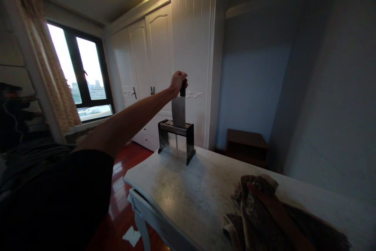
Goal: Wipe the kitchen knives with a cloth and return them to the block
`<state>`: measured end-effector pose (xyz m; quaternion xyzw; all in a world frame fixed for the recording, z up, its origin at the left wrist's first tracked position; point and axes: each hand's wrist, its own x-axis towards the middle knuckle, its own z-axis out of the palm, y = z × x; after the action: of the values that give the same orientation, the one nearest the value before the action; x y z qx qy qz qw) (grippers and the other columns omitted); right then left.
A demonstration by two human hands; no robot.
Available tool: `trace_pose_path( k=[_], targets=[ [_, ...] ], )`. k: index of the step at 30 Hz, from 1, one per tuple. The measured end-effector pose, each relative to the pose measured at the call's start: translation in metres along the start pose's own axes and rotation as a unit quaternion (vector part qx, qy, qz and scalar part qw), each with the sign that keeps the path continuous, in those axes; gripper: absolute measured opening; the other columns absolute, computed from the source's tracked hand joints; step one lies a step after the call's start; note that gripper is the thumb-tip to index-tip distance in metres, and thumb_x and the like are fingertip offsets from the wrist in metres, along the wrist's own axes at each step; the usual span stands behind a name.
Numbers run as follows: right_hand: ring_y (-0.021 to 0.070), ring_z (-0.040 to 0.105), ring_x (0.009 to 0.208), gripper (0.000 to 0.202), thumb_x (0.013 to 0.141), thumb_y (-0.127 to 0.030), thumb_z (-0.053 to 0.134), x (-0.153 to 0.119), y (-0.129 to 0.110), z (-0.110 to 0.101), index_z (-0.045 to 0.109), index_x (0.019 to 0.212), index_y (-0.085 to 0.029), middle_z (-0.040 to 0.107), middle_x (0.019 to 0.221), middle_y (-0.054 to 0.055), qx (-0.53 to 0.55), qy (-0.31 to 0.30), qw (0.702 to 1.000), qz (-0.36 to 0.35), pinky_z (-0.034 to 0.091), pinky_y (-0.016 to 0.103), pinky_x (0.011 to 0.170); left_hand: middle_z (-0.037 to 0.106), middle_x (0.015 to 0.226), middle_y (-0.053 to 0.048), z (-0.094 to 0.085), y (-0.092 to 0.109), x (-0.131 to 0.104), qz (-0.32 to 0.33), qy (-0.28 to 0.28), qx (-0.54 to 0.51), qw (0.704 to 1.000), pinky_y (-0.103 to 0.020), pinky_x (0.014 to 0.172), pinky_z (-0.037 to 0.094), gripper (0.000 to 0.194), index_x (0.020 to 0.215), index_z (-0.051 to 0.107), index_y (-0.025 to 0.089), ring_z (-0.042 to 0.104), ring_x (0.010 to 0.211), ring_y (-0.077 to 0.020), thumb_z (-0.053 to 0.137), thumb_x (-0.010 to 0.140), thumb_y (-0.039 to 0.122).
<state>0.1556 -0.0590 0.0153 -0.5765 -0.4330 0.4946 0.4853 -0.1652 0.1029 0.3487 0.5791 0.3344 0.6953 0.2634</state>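
My left hand is closed around the dark handle of a cleaver, held upright with the broad blade pointing down. The blade's lower end is at the top slot of a knife holder, which has dark sides and a clear middle and stands at the table's far end. At the lower right, my right hand is in the folds of a brown, fluffy cloth bunched on the table and appears to grip it. Dimness and the folds hide most of its fingers.
The pale marble-look table has a curved edge and leg at left. White paper lies on the red floor. A white wardrobe stands behind, a dark brown cabinet in the corner, a window at left.
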Motion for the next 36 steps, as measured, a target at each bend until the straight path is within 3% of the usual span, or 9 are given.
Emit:
trace_pose_path(
  k=[10,16,24,30,36],
  targets=[
    [0.0326,0.067,0.101,0.053,0.059,-0.058,0.073,-0.008,-0.005,0.003,0.070,0.089,-0.014,0.075,0.086,0.010,0.008,0.012,1.000,0.006,0.052,0.039,0.093,0.047,0.054,0.004,-0.002,-0.024,-0.005,-0.021,0.000,-0.007,1.000,-0.023,0.047,0.035,0.007,0.076,0.045,0.019,0.046,0.043,-0.0098,0.045,0.083,0.016],
    [0.0364,0.064,0.105,0.057,0.053,-0.057,0.078,-0.009,-0.007,0.005,0.069,0.087,-0.013,0.074,0.090,0.012,0.000,0.063,0.998,0.021,0.045,0.045,0.102,0.047,0.054,0.004,-0.006,-0.044,-0.014,-0.046,0.004,-0.003,0.999,-0.022,0.045,0.035,0.005,0.077,0.044,0.019,0.045,0.042,-0.0092,0.045,0.080,0.015],
    [0.0374,0.065,0.102,0.059,0.050,-0.057,0.078,-0.015,-0.012,0.005,0.070,0.088,-0.013,0.074,0.083,0.010,0.004,0.049,0.999,0.006,0.048,0.046,0.096,0.047,0.052,0.005,-0.014,-0.081,-0.033,-0.072,0.018,-0.007,0.997,-0.021,0.044,0.035,0.007,0.075,0.044,0.018,0.045,0.041,-0.0084,0.046,0.081,0.015],
    [0.0338,0.068,0.094,0.047,0.051,-0.051,0.080,-0.022,-0.018,0.008,0.071,0.079,-0.015,0.074,0.077,0.009,0.040,0.035,0.998,0.019,0.054,0.038,0.086,0.047,0.052,0.006,-0.022,-0.101,-0.047,-0.088,0.023,-0.015,0.996,-0.019,0.043,0.036,0.007,0.074,0.044,0.018,0.045,0.041,-0.0076,0.048,0.079,0.017],
    [0.0329,0.070,0.090,0.053,0.053,-0.052,0.079,-0.011,-0.008,0.002,0.071,0.087,-0.013,0.075,0.085,0.011,0.017,0.027,0.999,0.022,0.055,0.040,0.084,0.048,0.052,0.006,-0.027,-0.114,-0.058,-0.106,0.030,-0.014,0.994,-0.019,0.043,0.036,0.008,0.075,0.044,0.018,0.046,0.040,-0.0077,0.050,0.079,0.020]
  ],
)
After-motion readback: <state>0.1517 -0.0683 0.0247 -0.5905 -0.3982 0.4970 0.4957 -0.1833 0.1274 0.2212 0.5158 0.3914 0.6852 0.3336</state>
